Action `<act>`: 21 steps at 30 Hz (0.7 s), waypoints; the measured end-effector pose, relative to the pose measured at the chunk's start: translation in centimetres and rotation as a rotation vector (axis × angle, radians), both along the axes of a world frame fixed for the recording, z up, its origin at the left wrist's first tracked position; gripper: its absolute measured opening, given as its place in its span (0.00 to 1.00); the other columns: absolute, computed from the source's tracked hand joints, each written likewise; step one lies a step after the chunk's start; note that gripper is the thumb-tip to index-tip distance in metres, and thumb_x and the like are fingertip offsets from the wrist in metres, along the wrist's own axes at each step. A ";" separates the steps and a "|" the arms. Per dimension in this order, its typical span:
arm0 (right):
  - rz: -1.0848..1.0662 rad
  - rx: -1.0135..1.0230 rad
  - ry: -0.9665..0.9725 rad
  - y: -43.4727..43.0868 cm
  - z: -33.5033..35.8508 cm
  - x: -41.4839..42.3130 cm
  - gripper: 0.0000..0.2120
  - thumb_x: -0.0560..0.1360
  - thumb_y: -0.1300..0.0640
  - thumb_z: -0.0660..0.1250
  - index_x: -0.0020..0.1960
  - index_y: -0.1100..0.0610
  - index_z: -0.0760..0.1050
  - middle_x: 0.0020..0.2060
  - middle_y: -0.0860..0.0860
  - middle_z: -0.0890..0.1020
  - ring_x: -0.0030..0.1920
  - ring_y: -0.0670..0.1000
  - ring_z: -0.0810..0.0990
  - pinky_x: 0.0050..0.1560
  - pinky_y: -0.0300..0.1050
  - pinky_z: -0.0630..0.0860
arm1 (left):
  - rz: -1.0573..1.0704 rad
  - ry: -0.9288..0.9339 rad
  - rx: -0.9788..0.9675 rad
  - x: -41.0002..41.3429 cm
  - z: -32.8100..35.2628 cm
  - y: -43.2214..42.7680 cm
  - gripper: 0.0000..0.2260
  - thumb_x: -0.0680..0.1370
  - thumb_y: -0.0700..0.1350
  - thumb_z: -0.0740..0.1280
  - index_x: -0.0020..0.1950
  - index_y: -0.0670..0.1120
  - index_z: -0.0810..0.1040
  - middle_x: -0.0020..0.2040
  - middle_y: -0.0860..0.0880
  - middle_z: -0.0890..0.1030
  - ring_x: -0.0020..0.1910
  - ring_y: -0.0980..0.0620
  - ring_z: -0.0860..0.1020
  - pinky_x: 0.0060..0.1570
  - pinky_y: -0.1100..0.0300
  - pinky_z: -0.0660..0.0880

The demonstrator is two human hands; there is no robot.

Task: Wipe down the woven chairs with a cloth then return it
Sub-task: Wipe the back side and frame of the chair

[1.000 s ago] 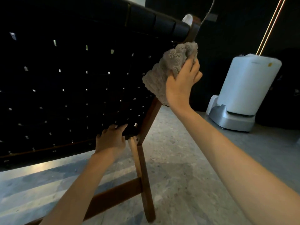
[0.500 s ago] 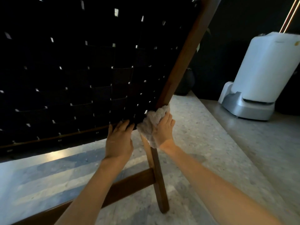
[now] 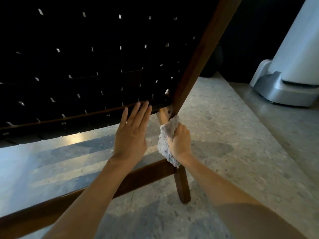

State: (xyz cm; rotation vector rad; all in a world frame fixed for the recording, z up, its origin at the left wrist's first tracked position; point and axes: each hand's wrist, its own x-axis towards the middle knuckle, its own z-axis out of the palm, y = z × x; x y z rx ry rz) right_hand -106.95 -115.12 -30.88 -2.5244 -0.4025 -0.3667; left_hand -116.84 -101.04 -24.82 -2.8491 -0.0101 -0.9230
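Observation:
A chair with a black woven back (image 3: 89,66) and a dark wooden frame (image 3: 203,50) fills the upper left. My right hand (image 3: 181,144) grips a fluffy grey cloth (image 3: 166,138), wrapped around the chair's rear leg just below the joint where the frame pieces cross. My left hand (image 3: 133,133) lies flat with straight fingers, its fingertips touching the lower rail of the woven back. Below the hands, the leg (image 3: 182,185) runs down to the floor, and a wooden crossbar (image 3: 69,202) extends left from it.
A white machine on a grey base (image 3: 284,87) stands on the floor at the right. A dark round object (image 3: 214,62) sits behind the chair frame. The speckled stone floor (image 3: 233,135) stretches around the chair.
My right hand has slid the cloth from the top corner of the chair down the side frame to the leg. My left hand has straightened its fingers on the lower rail.

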 end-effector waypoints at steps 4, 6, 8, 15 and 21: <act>-0.039 -0.142 -0.030 -2.2 -4.1 -3.4 0.24 0.67 0.56 0.76 0.56 0.66 0.72 0.42 0.60 0.79 0.41 0.59 0.82 0.44 0.49 0.79 | 0.031 0.032 0.084 -0.8 -1.2 -0.1 0.33 0.75 0.39 0.65 0.77 0.43 0.56 0.77 0.44 0.52 0.76 0.47 0.50 0.74 0.47 0.45; -0.031 -0.070 0.062 -3.7 -6.4 -4.7 0.23 0.67 0.60 0.77 0.56 0.69 0.73 0.45 0.64 0.79 0.45 0.63 0.81 0.46 0.52 0.79 | -0.019 0.091 0.090 -1.6 -2.3 -0.6 0.34 0.74 0.35 0.63 0.77 0.45 0.53 0.78 0.45 0.48 0.76 0.47 0.46 0.74 0.49 0.41; -0.030 0.005 0.140 -5.1 -8.0 -6.6 0.19 0.74 0.60 0.68 0.61 0.70 0.71 0.53 0.66 0.77 0.54 0.66 0.77 0.56 0.56 0.74 | -0.113 0.186 0.109 -2.5 -3.9 -1.2 0.36 0.72 0.31 0.64 0.76 0.46 0.53 0.78 0.46 0.51 0.77 0.47 0.49 0.75 0.48 0.45; -0.017 -0.049 0.433 -8.8 -11.2 -9.7 0.28 0.76 0.52 0.69 0.71 0.58 0.63 0.65 0.55 0.71 0.65 0.54 0.71 0.67 0.49 0.69 | -0.170 0.416 0.056 -5.8 -7.6 -1.2 0.33 0.60 0.45 0.81 0.64 0.47 0.77 0.64 0.45 0.77 0.61 0.44 0.77 0.55 0.50 0.76; 0.304 -0.041 -0.140 -7.6 -4.1 -9.9 0.42 0.66 0.65 0.75 0.74 0.57 0.58 0.65 0.56 0.71 0.62 0.51 0.65 0.63 0.45 0.65 | -0.166 0.441 0.075 -8.3 -7.1 2.0 0.34 0.58 0.45 0.81 0.63 0.45 0.78 0.60 0.44 0.80 0.52 0.45 0.82 0.40 0.55 0.80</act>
